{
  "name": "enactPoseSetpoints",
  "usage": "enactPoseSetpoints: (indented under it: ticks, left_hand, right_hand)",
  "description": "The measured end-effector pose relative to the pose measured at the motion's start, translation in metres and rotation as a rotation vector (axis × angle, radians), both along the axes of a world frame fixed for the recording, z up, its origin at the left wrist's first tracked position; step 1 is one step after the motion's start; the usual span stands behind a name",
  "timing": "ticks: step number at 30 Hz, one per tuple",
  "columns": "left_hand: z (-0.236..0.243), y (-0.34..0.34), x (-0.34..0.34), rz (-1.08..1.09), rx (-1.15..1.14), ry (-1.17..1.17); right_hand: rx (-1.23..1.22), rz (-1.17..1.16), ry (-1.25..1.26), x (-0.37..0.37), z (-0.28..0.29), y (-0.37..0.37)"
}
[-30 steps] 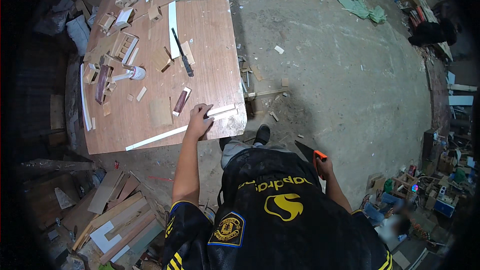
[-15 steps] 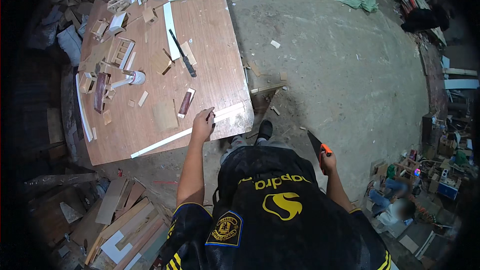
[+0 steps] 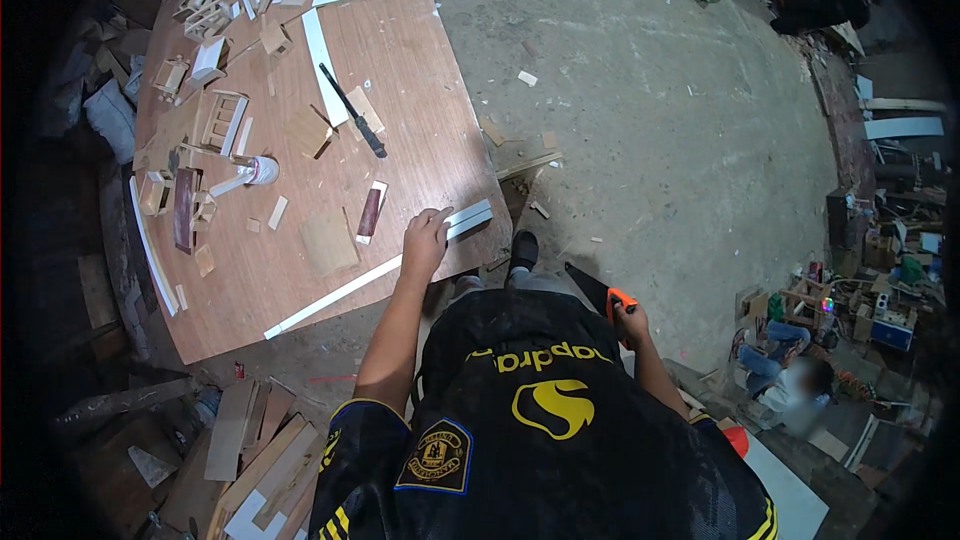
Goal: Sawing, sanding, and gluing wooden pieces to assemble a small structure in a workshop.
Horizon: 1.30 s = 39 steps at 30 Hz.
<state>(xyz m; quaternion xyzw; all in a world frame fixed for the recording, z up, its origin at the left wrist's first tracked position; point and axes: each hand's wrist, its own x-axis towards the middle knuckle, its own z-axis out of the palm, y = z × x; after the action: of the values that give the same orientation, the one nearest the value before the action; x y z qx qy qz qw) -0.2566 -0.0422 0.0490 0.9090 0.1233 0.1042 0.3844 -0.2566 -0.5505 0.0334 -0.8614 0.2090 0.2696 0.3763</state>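
My left hand (image 3: 427, 240) rests on the table near its right front corner, fingers closed over a long white strip (image 3: 335, 298) and a shorter white strip (image 3: 470, 210) lying alongside its right end. The long strip runs slantwise along the table's near edge. Off the table to the right, my right hand (image 3: 632, 324) grips a handsaw (image 3: 590, 288) by its orange and black handle, with the dark blade pointing up and left. Beyond my left hand lie a dark red block on a white piece (image 3: 371, 212) and a thin plywood piece (image 3: 329, 242).
The wooden table (image 3: 420, 70) bears a long black tool (image 3: 352, 110), a white-wrapped jar (image 3: 262, 170), small wooden frames and several offcuts. Scrap boards (image 3: 250, 440) pile up at lower left. A person (image 3: 790, 380) sits at the lower right, beside cluttered goods.
The view has shifted a little. My left hand has changed its hold from a dark thin object at the fingers to fingers laid over the strips. The saw has come nearer the table.
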Motion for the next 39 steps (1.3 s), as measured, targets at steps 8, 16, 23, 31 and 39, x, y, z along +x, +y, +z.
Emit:
enactPoseSetpoints:
  ticks: [8,16,23,31,39]
  left_hand:
    - [0.000,0.010,-0.004,-0.047,-0.075,0.077]
    - [-0.002,0.010,-0.003,-0.045,-0.070,0.062]
    - [0.000,0.008,-0.003,-0.037,-0.103,0.072]
    - [0.003,0.008,0.000,-0.042,-0.115,0.090]
    - [0.004,0.011,0.001,-0.049,-0.122,0.103]
  right_hand:
    - [-0.026,-0.059,0.076,-0.015,-0.009,-0.015]
    - [-0.113,-0.007,0.057,0.003,-0.003,-0.010]
    - [-0.059,-0.010,0.024,0.024,0.003,0.002]
    - [-0.078,0.033,0.019,0.036,0.001,-0.001]
    - [-0.049,0.050,-0.004,0.040,-0.002,-0.009]
